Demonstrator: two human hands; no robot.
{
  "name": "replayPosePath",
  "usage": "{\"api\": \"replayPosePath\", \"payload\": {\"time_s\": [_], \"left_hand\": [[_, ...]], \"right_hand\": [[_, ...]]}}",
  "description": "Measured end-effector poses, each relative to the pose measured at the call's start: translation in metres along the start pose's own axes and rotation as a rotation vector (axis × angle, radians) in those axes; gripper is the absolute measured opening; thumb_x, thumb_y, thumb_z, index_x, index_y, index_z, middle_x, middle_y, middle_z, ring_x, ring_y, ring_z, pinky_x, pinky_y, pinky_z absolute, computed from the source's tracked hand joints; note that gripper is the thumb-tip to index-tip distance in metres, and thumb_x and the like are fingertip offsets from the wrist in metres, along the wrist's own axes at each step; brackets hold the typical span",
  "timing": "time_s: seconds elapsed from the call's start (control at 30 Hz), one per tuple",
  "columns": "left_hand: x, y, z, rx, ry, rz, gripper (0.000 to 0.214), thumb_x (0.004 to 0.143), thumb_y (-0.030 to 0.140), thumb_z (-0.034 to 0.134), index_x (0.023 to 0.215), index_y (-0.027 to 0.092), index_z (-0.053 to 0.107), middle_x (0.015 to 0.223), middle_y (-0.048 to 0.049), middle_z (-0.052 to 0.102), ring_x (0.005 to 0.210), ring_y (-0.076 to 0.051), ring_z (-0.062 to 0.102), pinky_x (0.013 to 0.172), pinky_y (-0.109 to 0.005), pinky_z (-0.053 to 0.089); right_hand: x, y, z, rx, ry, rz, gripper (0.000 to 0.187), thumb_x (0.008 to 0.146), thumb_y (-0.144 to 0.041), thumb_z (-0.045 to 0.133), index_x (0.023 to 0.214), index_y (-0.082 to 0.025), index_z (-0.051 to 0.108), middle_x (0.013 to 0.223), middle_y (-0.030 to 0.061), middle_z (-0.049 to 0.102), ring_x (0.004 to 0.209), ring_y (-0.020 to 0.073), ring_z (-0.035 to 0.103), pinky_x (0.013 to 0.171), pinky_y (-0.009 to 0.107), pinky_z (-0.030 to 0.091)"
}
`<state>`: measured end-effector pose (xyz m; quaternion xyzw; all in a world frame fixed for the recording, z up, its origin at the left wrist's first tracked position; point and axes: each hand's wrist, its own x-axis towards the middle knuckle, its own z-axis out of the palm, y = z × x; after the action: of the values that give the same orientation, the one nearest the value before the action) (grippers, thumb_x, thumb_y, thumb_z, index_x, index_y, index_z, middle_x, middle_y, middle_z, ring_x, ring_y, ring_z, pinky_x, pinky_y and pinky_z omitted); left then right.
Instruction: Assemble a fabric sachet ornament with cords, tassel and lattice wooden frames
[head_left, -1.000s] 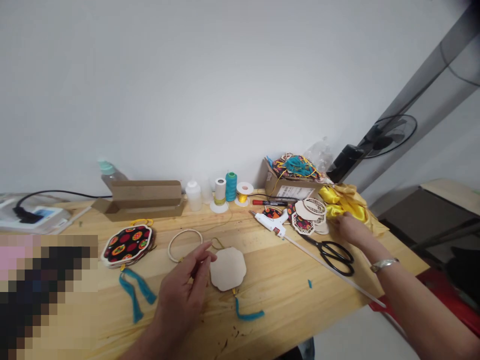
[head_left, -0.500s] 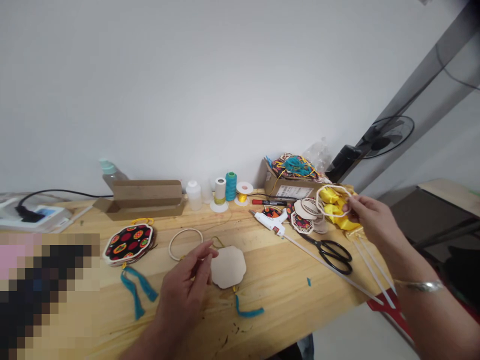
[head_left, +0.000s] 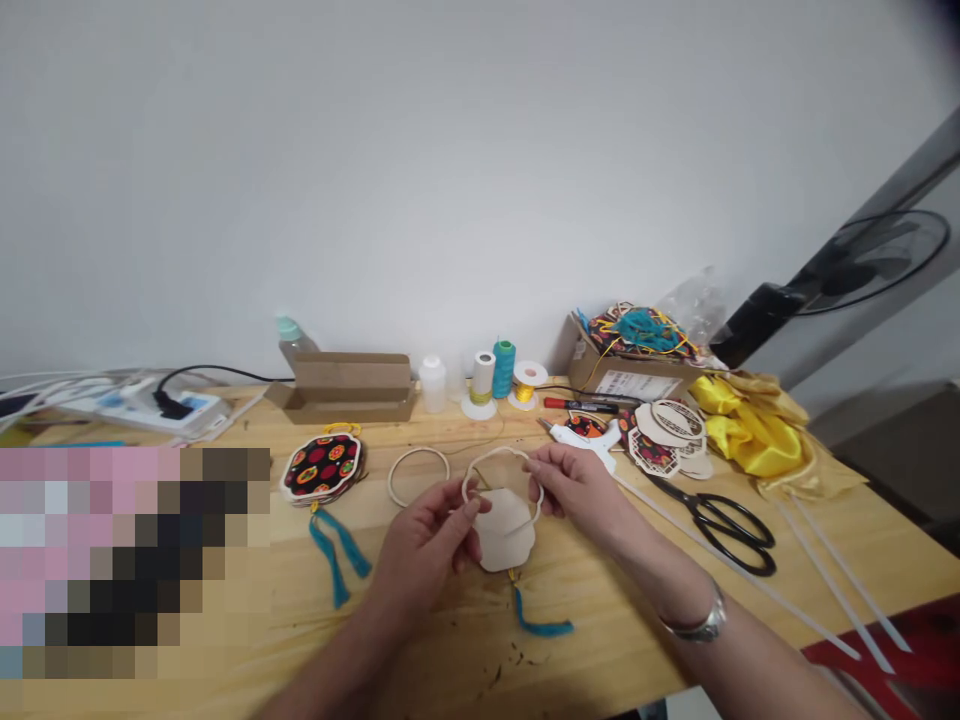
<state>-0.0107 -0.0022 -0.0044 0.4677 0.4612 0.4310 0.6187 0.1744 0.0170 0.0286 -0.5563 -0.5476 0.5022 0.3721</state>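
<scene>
A thin pale wooden frame with a scalloped outline point(head_left: 501, 452) is held up between my two hands. My left hand point(head_left: 431, 540) pinches its left side, and my right hand point(head_left: 574, 485) grips its right side. Behind and below the frame lies a plain scalloped wooden plaque point(head_left: 510, 545) on the table, with a teal tassel point(head_left: 544, 628) hanging from its lower edge. A round wooden hoop point(head_left: 393, 470) rests just beyond my left hand. Farther left sits a stack of scalloped patterned pieces point(head_left: 322, 468) with teal tassels point(head_left: 339, 560).
Black scissors point(head_left: 731, 530), a white glue gun point(head_left: 592, 440) and glue sticks point(head_left: 840, 570) lie on the right. Thread spools point(head_left: 504, 370), a white bottle point(head_left: 433, 385) and an open cardboard box point(head_left: 352, 395) line the wall. Yellow satin cloth point(head_left: 757, 435) sits beside a filled box point(head_left: 637, 380).
My right hand has brought the scalloped frame from the far right to the middle, above the plaque. My left hand now grips it too. The view has shifted rightward.
</scene>
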Motion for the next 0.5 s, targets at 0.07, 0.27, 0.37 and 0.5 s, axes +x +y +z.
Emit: {"api": "replayPosePath", "payload": {"time_s": [0.07,0.27,0.37,0.5], "left_hand": [[-0.001,-0.001,-0.002,0.107,0.066,0.056,0.022,0.078,0.035,0.06,0.09,0.017,0.062,0.07,-0.0003,0.065,0.046,-0.007,0.051,0.041,-0.018,0.039],[-0.007,-0.01,-0.007,0.665,0.112,0.783,0.022,0.079,0.009,0.055,0.094,0.02,0.067,0.094,-0.0056,0.068,0.085,-0.014,0.063,0.076,-0.022,0.049],[-0.011,-0.015,-0.005,0.779,0.043,0.962,0.03,0.077,0.003,0.054,0.099,0.019,0.066,0.102,-0.0084,0.066,0.092,-0.014,0.062,0.08,-0.021,0.049],[-0.016,-0.005,0.004,0.729,0.049,0.777,0.028,0.08,0.005,0.047,0.097,0.016,0.066,0.111,-0.0118,0.062,0.097,-0.015,0.061,0.082,-0.025,0.049]], "right_hand": [[0.0,-0.001,0.002,0.048,-0.002,0.011,0.026,0.078,-0.038,0.054,0.065,-0.016,0.056,0.054,-0.0019,0.055,0.043,0.0069,0.046,0.042,0.019,0.033],[-0.006,0.008,-0.001,0.294,-0.015,0.16,0.041,0.074,-0.052,0.054,0.08,-0.012,0.061,0.07,0.0045,0.064,0.05,0.0102,0.057,0.044,0.021,0.039],[-0.008,0.017,-0.007,0.381,-0.074,0.191,0.033,0.068,-0.041,0.066,0.082,-0.011,0.062,0.063,0.0016,0.062,0.046,0.0078,0.054,0.045,0.02,0.037],[-0.008,0.02,-0.01,0.358,0.004,0.195,0.029,0.06,-0.027,0.07,0.084,-0.011,0.063,0.056,-0.0023,0.06,0.044,0.0065,0.051,0.045,0.02,0.036]]}}
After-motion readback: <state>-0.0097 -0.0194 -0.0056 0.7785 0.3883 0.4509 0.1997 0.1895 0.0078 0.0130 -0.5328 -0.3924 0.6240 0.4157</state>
